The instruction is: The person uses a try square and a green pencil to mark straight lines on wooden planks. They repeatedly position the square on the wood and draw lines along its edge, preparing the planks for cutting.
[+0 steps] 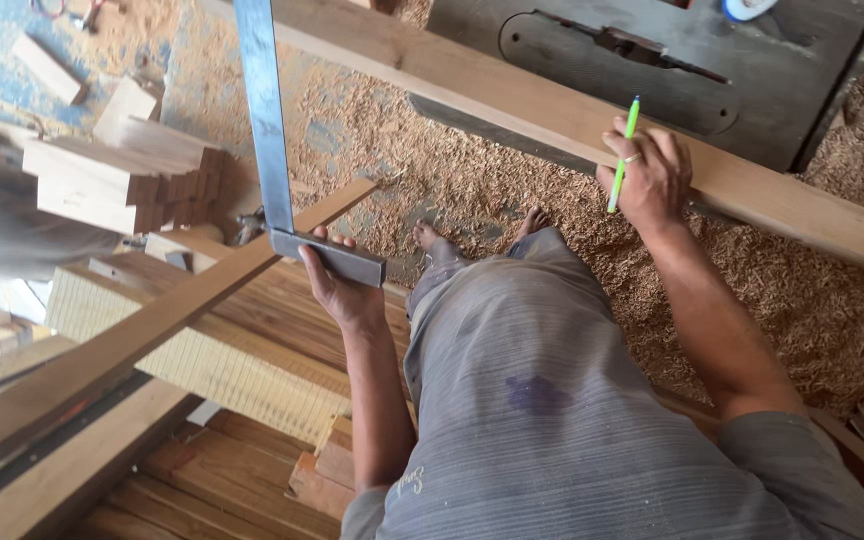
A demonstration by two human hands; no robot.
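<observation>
Square in one hand, pencil in the other, over a long plank.

The left hand (337, 285) is clamped on the stock of a steel try square (282, 170), held off the wood; the right hand (650, 178) pinches a green pencil (620, 160) and presses the plank (512, 95). The plank's support seems partial, so it could tip toward the bare feet (427, 235); the loosely hanging square could slip.

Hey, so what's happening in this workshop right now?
A person stands over a sawdust-covered floor. Their left hand grips the thick stock of a large metal carpenter's square, whose long blade runs up out of view. Their right hand rests on a long pale wooden plank and holds a green pencil upright. Cut wooden blocks are stacked to the left.
</observation>
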